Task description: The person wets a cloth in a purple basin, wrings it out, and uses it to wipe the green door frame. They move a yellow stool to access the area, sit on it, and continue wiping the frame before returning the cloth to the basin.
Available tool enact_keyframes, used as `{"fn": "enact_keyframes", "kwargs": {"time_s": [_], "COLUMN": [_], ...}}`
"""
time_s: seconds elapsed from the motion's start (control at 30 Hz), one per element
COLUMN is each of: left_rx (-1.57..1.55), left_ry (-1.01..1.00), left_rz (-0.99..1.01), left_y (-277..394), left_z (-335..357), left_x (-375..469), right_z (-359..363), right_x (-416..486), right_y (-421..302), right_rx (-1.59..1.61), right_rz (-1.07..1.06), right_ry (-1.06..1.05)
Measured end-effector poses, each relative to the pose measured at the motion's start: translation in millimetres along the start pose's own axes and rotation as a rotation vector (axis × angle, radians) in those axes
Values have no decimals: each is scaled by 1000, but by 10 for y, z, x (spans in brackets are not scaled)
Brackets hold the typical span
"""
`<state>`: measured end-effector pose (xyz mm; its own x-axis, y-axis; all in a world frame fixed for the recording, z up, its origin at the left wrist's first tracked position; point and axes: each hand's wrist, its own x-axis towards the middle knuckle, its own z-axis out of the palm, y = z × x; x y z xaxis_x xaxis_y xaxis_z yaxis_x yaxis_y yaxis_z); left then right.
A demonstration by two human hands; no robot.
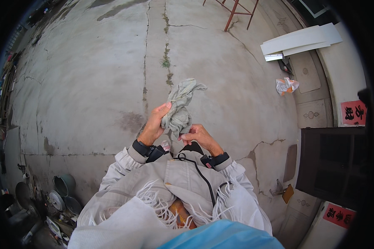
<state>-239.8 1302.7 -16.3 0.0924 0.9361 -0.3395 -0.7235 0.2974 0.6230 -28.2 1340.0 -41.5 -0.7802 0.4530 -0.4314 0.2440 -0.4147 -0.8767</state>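
A crumpled grey-green cloth (180,116) is bunched up in front of my body, its loose end (188,87) sticking out away from me. My left hand (157,123) grips the bunch from its left side, thumb on top. At the lower right of the cloth, my right hand (201,137) pinches its near edge between thumb and fingers. Black straps with small devices circle both wrists. The underside of the bundle and some of my fingers are hidden.
Cracked concrete (96,77) spreads ahead. A red metal stand (233,14) is at the top right. White boards (299,40) and a crumpled plastic bag (286,86) lie along the right wall. A bucket (64,185) and a pot lid (56,200) sit among clutter at lower left.
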Motion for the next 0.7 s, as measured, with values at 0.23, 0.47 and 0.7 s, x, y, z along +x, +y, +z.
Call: {"fn": "enact_keyframes", "kwargs": {"time_s": [0.23,0.47,0.7], "left_rx": [106,523,805], "left_ry": [-46,-132,-80], "left_rz": [-28,-158,-169], "left_y": [37,122,469], "left_z": [-109,52,332], "left_x": [295,814,1686], "right_z": [-254,-663,-1497], "right_x": [193,500,900], "right_y": [-122,-210,-506], "right_rx": [288,290,286], "right_rz": [-147,-222,-137], "right_ry": [339,291,383]}}
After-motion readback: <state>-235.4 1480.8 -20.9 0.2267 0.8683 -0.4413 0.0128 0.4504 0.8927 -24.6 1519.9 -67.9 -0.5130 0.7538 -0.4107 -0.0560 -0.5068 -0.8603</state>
